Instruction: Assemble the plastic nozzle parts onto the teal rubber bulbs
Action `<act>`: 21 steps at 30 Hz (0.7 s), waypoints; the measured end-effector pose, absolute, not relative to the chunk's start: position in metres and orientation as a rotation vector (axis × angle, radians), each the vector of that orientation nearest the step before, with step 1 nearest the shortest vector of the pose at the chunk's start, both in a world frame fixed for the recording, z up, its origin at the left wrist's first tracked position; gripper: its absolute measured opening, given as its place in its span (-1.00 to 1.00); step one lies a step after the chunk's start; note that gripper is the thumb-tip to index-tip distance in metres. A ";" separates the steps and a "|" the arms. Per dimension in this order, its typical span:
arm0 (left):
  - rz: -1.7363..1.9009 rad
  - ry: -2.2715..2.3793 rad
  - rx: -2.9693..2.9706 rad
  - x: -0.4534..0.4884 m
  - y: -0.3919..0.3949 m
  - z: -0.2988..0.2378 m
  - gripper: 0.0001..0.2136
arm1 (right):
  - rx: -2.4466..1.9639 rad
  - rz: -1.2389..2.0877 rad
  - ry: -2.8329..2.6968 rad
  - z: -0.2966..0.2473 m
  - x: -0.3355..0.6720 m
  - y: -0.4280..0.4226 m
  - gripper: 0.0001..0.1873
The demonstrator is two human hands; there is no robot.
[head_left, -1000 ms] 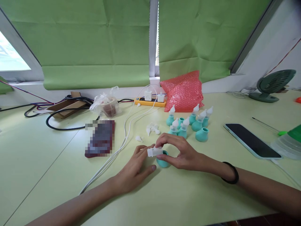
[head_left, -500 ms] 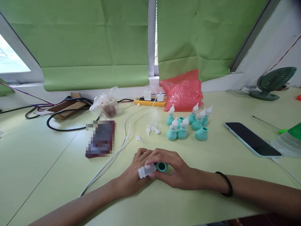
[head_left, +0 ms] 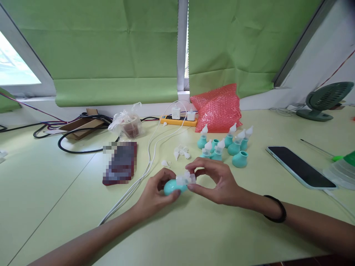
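My left hand (head_left: 154,195) is closed round a teal rubber bulb (head_left: 171,187), holding it on its side just above the pale green table (head_left: 55,192). My right hand (head_left: 215,179) pinches the clear plastic nozzle piece (head_left: 186,179) that sits at the bulb's mouth. A group of several finished teal bulbs with white tips (head_left: 224,144) stands behind my hands, and one teal bulb without a tip (head_left: 240,159) stands at their right. A few loose white tips (head_left: 180,152) lie left of that group.
A phone (head_left: 301,166) lies face up at the right, with a green-handled tool (head_left: 318,149) and a green fan (head_left: 323,101) beyond it. Red bubble wrap (head_left: 217,107), a yellow power strip (head_left: 179,120) with white cables, a plastic bag (head_left: 126,123) and a dark red wallet (head_left: 120,162) lie further back and left.
The bulb has passed from my right hand to my left and now lies on its side. The clear nozzle has gone from my left hand to my right, at the bulb's mouth.
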State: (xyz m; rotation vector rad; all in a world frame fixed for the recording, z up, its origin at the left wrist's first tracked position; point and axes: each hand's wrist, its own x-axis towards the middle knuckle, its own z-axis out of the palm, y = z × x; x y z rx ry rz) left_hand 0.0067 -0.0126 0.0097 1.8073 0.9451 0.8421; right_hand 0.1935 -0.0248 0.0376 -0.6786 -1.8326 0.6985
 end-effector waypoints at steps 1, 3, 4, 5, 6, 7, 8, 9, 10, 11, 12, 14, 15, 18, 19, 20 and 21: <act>0.873 0.943 1.778 0.005 -0.011 0.009 -0.81 | -0.694 0.709 -1.843 0.039 0.195 -0.023 -0.73; 0.894 0.942 1.695 0.003 -0.009 0.010 -0.81 | -0.751 0.719 -1.879 0.042 0.198 -0.020 -0.78; 0.886 0.938 1.649 0.002 -0.008 0.010 -0.80 | -0.789 0.724 -1.895 0.043 0.199 -0.018 -0.79; 0.870 0.936 1.608 0.001 -0.008 0.011 -0.80 | -0.830 0.728 -1.906 0.044 0.199 -0.017 -0.79; 0.847 0.936 1.580 0.001 -0.008 0.011 -0.80 | -0.867 0.734 -1.913 0.045 0.200 -0.016 -0.79; 0.822 0.941 1.568 0.001 -0.009 0.012 -0.80 | -0.896 0.741 -1.918 0.045 0.201 -0.015 -0.77; 0.800 0.952 1.567 0.002 -0.010 0.013 -0.79 | -0.918 0.750 -1.926 0.045 0.202 -0.014 -0.76; 0.777 0.967 1.569 0.002 -0.011 0.014 -0.77 | -0.935 0.759 -1.934 0.045 0.202 -0.013 -0.74; 0.757 0.981 1.572 0.003 -0.011 0.014 -0.77 | -0.947 0.767 -1.942 0.044 0.203 -0.013 -0.73; 0.742 0.991 1.573 0.004 -0.012 0.015 -0.77 | -0.954 0.776 -1.954 0.044 0.204 -0.012 -0.72; 0.734 0.998 1.571 0.005 -0.012 0.015 -0.78 | -0.958 0.783 -1.967 0.043 0.204 -0.011 -0.72; 0.723 1.002 1.569 0.006 -0.012 0.015 -0.78 | -0.958 0.781 -1.994 0.042 0.205 -0.010 -0.73; 0.716 1.004 1.567 0.007 -0.012 0.016 -0.77 | -0.953 0.771 -2.007 0.041 0.205 -0.010 -0.73; 0.690 1.040 1.557 0.008 -0.012 0.016 -0.74 | -0.932 0.710 -2.052 0.039 0.206 -0.009 -0.74; 0.685 1.065 1.560 0.008 -0.012 0.016 -0.73 | -0.915 0.681 -2.077 0.039 0.206 -0.009 -0.75; 0.682 1.089 1.571 0.008 -0.012 0.016 -0.72 | -0.889 0.647 -2.110 0.039 0.206 -0.009 -0.76; 0.681 1.110 1.587 0.008 -0.012 0.016 -0.72 | -0.856 0.611 -2.147 0.039 0.206 -0.008 -0.78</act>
